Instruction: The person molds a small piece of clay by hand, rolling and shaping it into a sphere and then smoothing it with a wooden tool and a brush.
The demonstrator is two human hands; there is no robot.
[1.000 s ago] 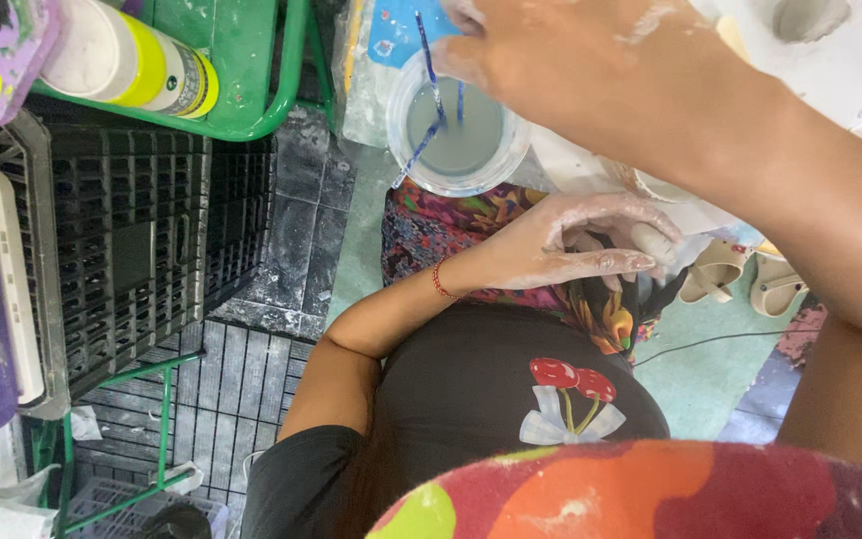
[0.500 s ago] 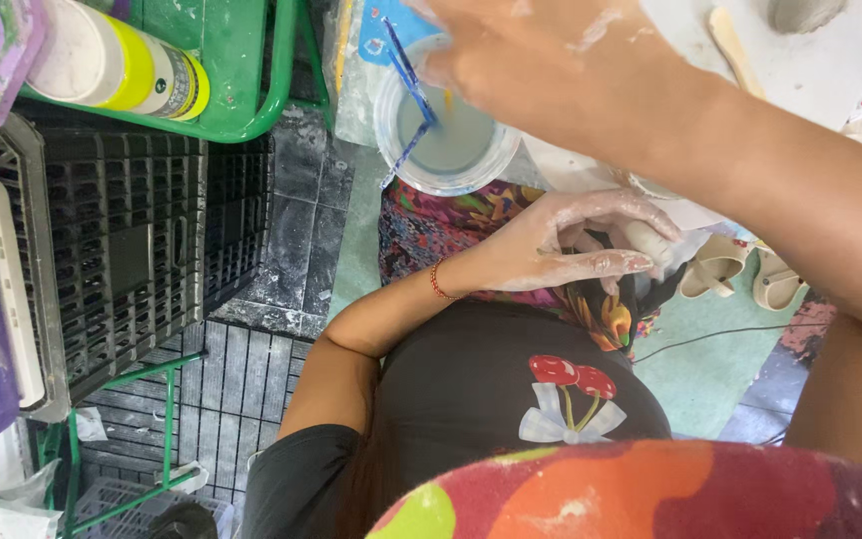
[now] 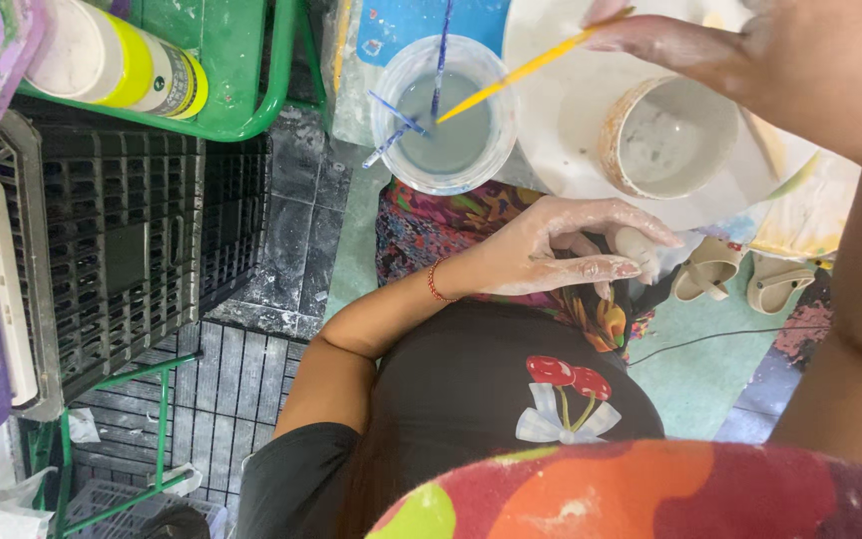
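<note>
— Green floor and black crates lie below; what's up top?

— Her right hand (image 3: pixel 800 70), caked in white, pinches a yellow brush (image 3: pixel 531 68), tip dipped in a cup (image 3: pixel 443 115) of cloudy water, likely to rinse it.

— And the left hand (image 3: pixel 561 255)?

— Fingers curled round a small white piece (image 3: pixel 639 247), steadied over her lap. A clay bowl (image 3: pixel 662 135) sits on a white plate (image 3: pixel 561 120) just beside the cup.
</note>
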